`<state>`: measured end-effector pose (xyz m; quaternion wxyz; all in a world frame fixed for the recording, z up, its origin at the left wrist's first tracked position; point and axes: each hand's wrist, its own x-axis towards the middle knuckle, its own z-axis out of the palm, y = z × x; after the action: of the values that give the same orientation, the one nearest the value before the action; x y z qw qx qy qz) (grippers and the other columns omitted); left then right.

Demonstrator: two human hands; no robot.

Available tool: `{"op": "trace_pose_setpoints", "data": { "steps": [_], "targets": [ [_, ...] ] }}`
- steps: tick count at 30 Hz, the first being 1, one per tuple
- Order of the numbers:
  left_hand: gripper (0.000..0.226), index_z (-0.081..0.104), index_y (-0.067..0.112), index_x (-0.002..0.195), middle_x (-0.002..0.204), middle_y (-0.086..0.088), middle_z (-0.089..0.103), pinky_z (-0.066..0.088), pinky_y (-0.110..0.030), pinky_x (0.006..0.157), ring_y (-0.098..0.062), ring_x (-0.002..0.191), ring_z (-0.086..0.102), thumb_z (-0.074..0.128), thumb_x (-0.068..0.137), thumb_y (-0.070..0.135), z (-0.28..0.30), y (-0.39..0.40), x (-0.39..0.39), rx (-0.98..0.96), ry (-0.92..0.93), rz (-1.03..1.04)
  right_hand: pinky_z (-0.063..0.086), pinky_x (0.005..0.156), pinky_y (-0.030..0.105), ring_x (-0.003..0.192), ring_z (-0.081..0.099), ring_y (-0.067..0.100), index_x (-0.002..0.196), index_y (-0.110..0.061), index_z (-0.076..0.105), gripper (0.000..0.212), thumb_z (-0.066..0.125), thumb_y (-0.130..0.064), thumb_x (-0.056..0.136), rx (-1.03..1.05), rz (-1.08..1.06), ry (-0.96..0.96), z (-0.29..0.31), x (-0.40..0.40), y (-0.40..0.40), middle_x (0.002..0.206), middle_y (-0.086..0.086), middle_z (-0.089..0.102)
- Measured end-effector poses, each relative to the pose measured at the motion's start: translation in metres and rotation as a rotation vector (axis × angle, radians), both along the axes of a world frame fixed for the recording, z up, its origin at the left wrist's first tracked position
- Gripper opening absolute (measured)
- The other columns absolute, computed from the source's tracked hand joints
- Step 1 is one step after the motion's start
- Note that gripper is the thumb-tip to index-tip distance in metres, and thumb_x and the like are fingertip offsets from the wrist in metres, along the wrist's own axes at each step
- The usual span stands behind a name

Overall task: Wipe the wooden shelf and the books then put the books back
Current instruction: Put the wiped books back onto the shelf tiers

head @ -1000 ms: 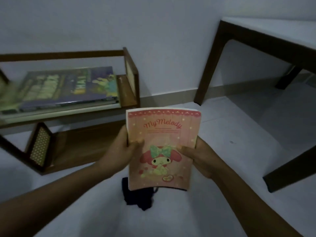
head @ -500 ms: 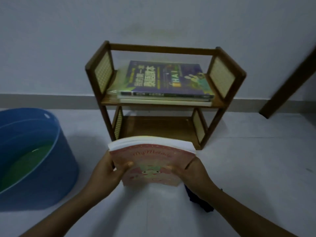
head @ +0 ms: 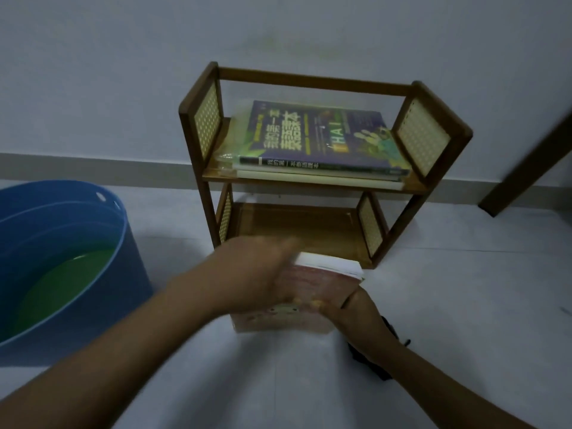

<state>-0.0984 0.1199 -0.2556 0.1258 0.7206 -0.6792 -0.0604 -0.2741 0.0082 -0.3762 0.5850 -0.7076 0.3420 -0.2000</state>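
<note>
A small two-tier wooden shelf with cane side panels stands against the wall. A stack of books lies flat on its upper board, and the lower board is bare. A pink book is held low, just in front of the lower tier, cover up. My right hand grips its near right corner, thumb on the cover. My left hand is blurred and lies across the left part of the cover, hiding it. A dark cloth lies on the floor, partly hidden under my right wrist.
A blue tub holding greenish water stands on the floor to the left of the shelf. A dark wooden table leg slants in at the right edge. The pale floor stretches to the right of the shelf.
The view swung left from the table to the shelf and tub. The pink book went from upright to flat and low by the lower tier. My left hand shifted from the book's edge across its cover.
</note>
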Motion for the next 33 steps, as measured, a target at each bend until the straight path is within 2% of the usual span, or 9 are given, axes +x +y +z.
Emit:
{"op": "trace_pose_setpoints", "data": {
  "steps": [3, 8, 10, 14, 17, 20, 24, 27, 33],
  "targets": [
    [0.016, 0.054, 0.024, 0.103, 0.092, 0.005, 0.066, 0.046, -0.020, 0.061, -0.013, 0.078, 0.064, 0.053, 0.091, 0.034, -0.012, -0.004, -0.003, -0.160, -0.155, 0.009, 0.053, 0.094, 0.037, 0.116, 0.058, 0.016, 0.127, -0.031, 0.048, 0.056, 0.076, -0.022, 0.079, 0.037, 0.032, 0.133, -0.007, -0.005, -0.003, 0.128, -0.006, 0.057],
    [0.022, 0.056, 0.038, 0.094, 0.078, 0.021, 0.065, 0.046, -0.011, 0.046, 0.000, 0.070, 0.063, 0.052, 0.079, 0.054, -0.018, 0.046, 0.016, -0.361, 0.356, 0.267, 0.035, 0.111, 0.046, 0.141, 0.029, 0.024, 0.150, -0.028, 0.007, 0.123, 0.090, -0.017, 0.060, 0.486, -0.043, 0.219, -0.029, -0.029, -0.011, 0.155, 0.002, 0.027],
    [0.032, 0.060, 0.034, 0.090, 0.091, 0.019, 0.068, 0.052, -0.009, 0.054, 0.000, 0.082, 0.067, 0.051, 0.074, 0.060, -0.030, 0.058, 0.020, -0.409, 0.672, 0.378, 0.043, 0.106, 0.045, 0.133, 0.044, 0.019, 0.145, -0.026, 0.025, 0.103, 0.088, -0.014, 0.064, 0.431, 0.039, 0.133, -0.028, -0.029, -0.013, 0.146, -0.004, 0.043],
    [0.015, 0.067, 0.040, 0.090, 0.097, 0.021, 0.072, 0.057, -0.016, 0.059, -0.001, 0.086, 0.070, 0.067, 0.077, 0.046, -0.075, 0.070, 0.037, -0.356, 0.966, 0.457, 0.051, 0.070, 0.008, 0.091, 0.063, -0.010, 0.109, -0.025, 0.057, 0.037, 0.061, 0.004, 0.087, 0.052, -0.015, 0.077, -0.011, -0.022, -0.018, 0.106, -0.010, 0.064],
    [0.035, 0.064, 0.033, 0.096, 0.092, 0.033, 0.069, 0.059, -0.018, 0.069, 0.007, 0.088, 0.067, 0.062, 0.073, 0.059, -0.116, 0.079, 0.048, -0.285, 0.886, 0.507, 0.047, 0.066, 0.005, 0.083, 0.063, -0.013, 0.097, -0.024, 0.064, 0.024, 0.067, -0.004, 0.085, -0.124, -0.071, 0.173, -0.014, -0.027, -0.014, 0.093, -0.014, 0.067],
    [0.045, 0.070, 0.027, 0.095, 0.094, 0.018, 0.074, 0.059, -0.025, 0.073, -0.003, 0.086, 0.070, 0.063, 0.071, 0.064, -0.151, 0.089, 0.052, -0.250, 0.852, 0.552, 0.046, 0.065, 0.003, 0.075, 0.062, -0.016, 0.094, -0.015, 0.066, 0.016, 0.067, -0.003, 0.085, -0.145, -0.109, 0.252, -0.035, -0.032, -0.005, 0.078, -0.021, 0.067],
    [0.050, 0.066, 0.022, 0.102, 0.097, 0.015, 0.074, 0.060, -0.032, 0.073, -0.006, 0.088, 0.070, 0.060, 0.069, 0.059, -0.178, 0.100, 0.051, -0.216, 0.822, 0.624, 0.057, 0.073, 0.024, 0.077, 0.066, 0.002, 0.096, 0.001, 0.069, 0.013, 0.068, -0.007, 0.086, -0.092, -0.120, 0.300, -0.061, -0.032, 0.007, 0.081, -0.003, 0.072],
    [0.037, 0.068, 0.009, 0.097, 0.087, 0.021, 0.073, 0.056, -0.017, 0.068, 0.000, 0.083, 0.069, 0.068, 0.082, 0.043, -0.192, 0.105, 0.050, -0.194, 0.721, 0.618, 0.042, 0.054, 0.004, 0.062, 0.059, -0.013, 0.090, -0.003, 0.067, 0.004, 0.066, -0.004, 0.087, -0.069, -0.122, 0.291, -0.065, -0.033, 0.013, 0.058, -0.023, 0.065],
    [0.003, 0.069, 0.013, 0.085, 0.072, 0.021, 0.070, 0.047, -0.004, 0.061, 0.008, 0.077, 0.067, 0.067, 0.085, 0.011, -0.196, 0.104, 0.050, -0.190, 0.624, 0.587, 0.043, 0.063, 0.000, 0.077, 0.059, -0.018, 0.098, -0.009, 0.065, 0.013, 0.066, -0.004, 0.087, -0.117, -0.134, 0.268, -0.062, -0.034, 0.011, 0.082, -0.003, 0.066]
  ]
}}
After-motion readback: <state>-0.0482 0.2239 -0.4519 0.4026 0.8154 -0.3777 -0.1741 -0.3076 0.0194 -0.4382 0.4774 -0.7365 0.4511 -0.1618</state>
